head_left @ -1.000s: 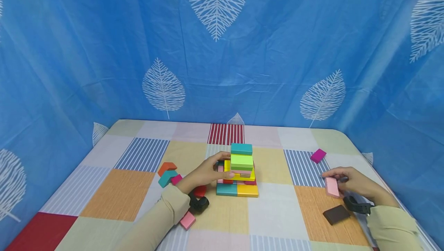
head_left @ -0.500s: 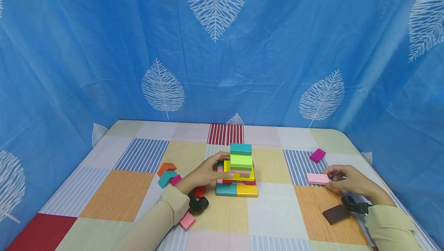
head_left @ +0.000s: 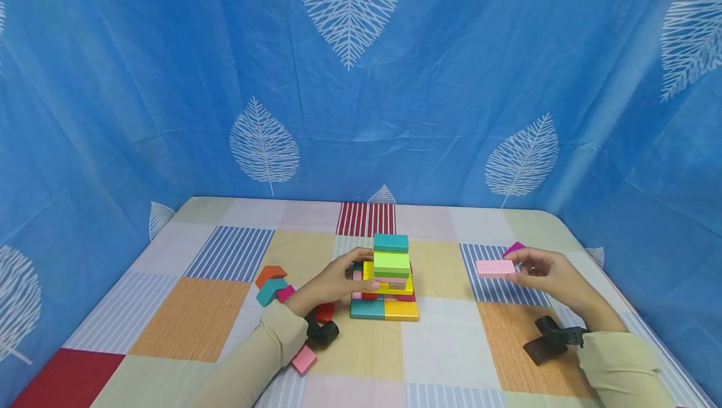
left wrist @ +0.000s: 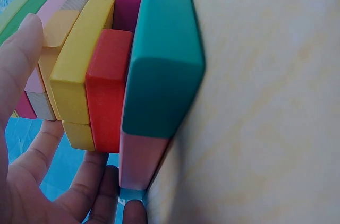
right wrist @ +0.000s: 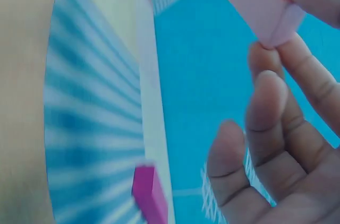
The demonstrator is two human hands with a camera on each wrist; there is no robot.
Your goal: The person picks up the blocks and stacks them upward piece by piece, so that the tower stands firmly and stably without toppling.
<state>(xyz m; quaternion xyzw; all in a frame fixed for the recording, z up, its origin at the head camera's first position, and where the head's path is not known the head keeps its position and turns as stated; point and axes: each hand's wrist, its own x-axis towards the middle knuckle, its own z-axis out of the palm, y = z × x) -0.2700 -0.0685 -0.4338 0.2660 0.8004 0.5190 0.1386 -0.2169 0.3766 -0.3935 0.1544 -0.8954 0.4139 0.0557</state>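
Observation:
A tower of coloured wooden blocks stands mid-table, with teal and yellow-orange blocks at its base and a teal one on top. My left hand cups the tower's left side, thumb across the front and fingers behind. From the left wrist, the thumb overlaps the upper layers; a red block and a yellow block show beside the fingers. Off to the right, my right hand pinches a pink block by one end between thumb and fingertips. The block is held level, raised over the striped patch.
A magenta block lies behind the right hand. The dark brown block sits partly under the right wrist strap. Left of the tower are orange, teal, magenta, red and pink loose blocks beside the left forearm.
My right hand has turned the pink block crosswise, then raised it and carried it left, partly covering the magenta block. The left hand and the tower have stayed in place.

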